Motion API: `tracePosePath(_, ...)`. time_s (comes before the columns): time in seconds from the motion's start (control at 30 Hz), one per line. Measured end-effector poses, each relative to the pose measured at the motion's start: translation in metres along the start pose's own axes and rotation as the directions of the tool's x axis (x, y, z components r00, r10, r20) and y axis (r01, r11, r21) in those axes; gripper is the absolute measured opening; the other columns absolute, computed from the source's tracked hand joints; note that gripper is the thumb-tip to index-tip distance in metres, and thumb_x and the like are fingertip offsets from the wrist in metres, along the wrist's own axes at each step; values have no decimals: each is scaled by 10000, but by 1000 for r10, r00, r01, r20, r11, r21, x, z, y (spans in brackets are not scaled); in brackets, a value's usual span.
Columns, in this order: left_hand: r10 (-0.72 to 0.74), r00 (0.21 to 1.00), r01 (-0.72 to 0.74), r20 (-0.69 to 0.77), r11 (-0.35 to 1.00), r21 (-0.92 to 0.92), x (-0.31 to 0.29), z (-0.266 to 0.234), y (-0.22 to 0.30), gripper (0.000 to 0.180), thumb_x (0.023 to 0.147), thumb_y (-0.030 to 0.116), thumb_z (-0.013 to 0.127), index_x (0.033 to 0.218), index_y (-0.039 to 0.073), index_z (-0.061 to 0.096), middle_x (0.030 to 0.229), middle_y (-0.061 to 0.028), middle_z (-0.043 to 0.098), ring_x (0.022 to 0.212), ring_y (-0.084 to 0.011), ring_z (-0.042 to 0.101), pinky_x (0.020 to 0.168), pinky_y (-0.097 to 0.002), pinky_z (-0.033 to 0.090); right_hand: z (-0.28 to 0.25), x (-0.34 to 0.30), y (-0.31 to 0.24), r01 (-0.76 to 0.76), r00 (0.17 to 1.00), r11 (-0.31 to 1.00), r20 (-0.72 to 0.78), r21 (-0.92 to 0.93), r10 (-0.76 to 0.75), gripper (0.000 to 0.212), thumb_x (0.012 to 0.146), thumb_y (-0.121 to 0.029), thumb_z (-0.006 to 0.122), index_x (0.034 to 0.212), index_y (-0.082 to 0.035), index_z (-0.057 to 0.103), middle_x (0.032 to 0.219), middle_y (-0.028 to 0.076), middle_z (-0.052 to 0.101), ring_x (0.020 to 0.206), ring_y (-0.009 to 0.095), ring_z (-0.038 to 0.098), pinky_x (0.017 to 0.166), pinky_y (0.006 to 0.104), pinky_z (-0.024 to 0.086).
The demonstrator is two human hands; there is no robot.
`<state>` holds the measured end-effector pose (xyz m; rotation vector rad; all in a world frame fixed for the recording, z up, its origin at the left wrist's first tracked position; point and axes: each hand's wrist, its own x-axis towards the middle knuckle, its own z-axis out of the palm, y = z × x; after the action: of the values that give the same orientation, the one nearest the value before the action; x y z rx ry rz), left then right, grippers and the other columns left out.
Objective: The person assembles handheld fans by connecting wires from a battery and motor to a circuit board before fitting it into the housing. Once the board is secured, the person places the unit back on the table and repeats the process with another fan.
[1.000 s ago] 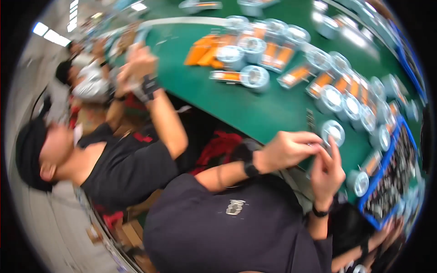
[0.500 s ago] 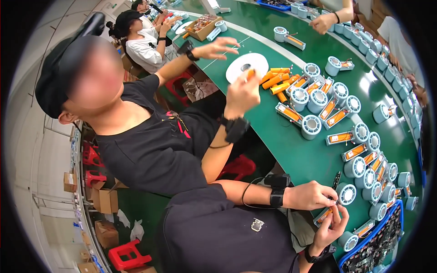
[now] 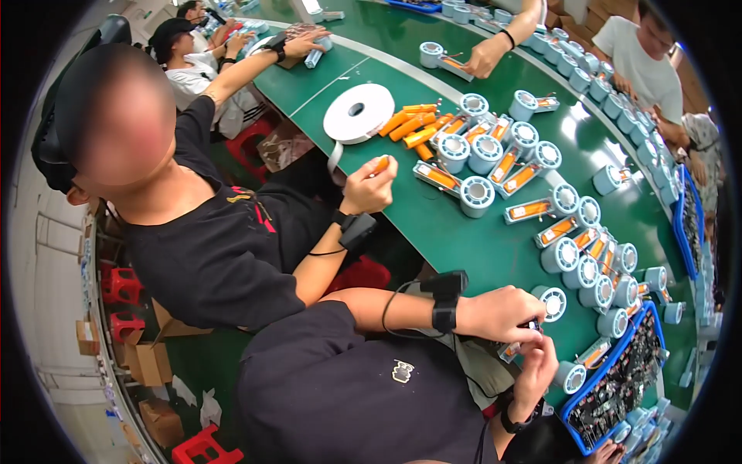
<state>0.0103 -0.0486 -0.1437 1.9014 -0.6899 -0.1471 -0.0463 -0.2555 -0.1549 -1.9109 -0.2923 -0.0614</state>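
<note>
Part between both hands, round housing nearby

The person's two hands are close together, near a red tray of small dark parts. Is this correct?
Not quite: the tray is blue, as the head view shows. The left hand and right hand are close together near it; it holds small dark parts.

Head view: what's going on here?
The wearer's left hand pinches a small dark part by the table edge; the right hand is close beside it, its grip unclear. Light-blue round housings sit on the green table, near a blue tray of dark parts. To the left, a co-worker's hand holds an orange piece.
</note>
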Motion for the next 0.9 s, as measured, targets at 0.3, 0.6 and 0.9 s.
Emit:
tracePosePath(0.3, 303, 931, -360, 202, 846, 394, 22, -17, 15, 220, 818, 202, 758, 1011, 108, 712, 1150, -73, 671, 1112, -282, 639, 831, -419, 524, -11, 4, -23, -320, 938, 942, 172, 97, 301, 157, 1048, -129, 560, 1076, 22, 587, 800, 17, 607, 734, 87, 585, 637, 260, 449)
tracePosePath(0.6, 570, 786, -617, 238, 703, 353, 54, 14, -39, 48, 742, 144, 770, 786, 160, 758, 1098, 13, 669, 1286, -286, 503, 1122, -616, 317, -26, 8, -31, 25, 932, 835, 315, -550, 179, 174, 1014, -105, 578, 1120, 31, 554, 816, 210, 640, 709, 378, 627, 666, 413, 485)
tracePosePath(0.9, 524, 833, -554, 178, 780, 291, 48, 8, -31, 149, 785, 255, 790, 737, 118, 751, 1131, -78, 666, 1317, -349, 495, 1144, -584, 342, 0, 2, -18, -237, 971, 732, -126, -639, 204, 196, 1025, -70, 522, 1179, 47, 549, 992, 278, 650, 862, 453, 626, 739, 466, 479)
